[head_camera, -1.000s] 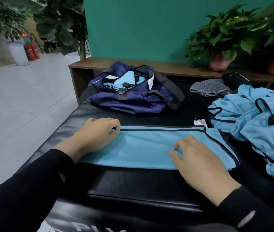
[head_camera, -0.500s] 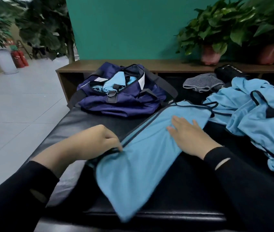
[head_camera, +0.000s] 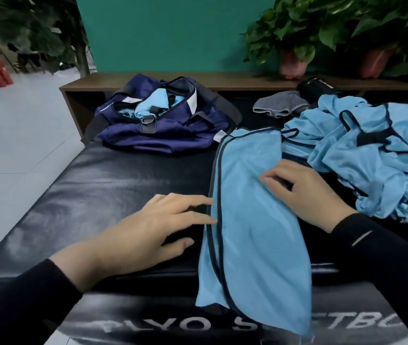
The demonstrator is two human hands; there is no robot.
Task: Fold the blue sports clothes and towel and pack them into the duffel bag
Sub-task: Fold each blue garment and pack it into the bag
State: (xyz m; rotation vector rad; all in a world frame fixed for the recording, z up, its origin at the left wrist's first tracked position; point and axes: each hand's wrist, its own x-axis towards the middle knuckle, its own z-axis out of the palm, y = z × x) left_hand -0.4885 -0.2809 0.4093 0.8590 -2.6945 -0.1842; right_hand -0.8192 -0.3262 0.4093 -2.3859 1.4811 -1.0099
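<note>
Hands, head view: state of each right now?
Left hand: open, fingertips at the edge of the folded blue garment.
Right hand: open, resting flat on that garment.

You have swung the folded blue garment (head_camera: 252, 215) from lying crosswise to running near-to-far along the bench (head_camera: 113, 185), its near end now hanging over the front edge. Your left hand (head_camera: 153, 235) has released its pinch and flattened beside the dark-piped edge. Your right hand (head_camera: 305, 192) has shifted to the right edge.
</note>
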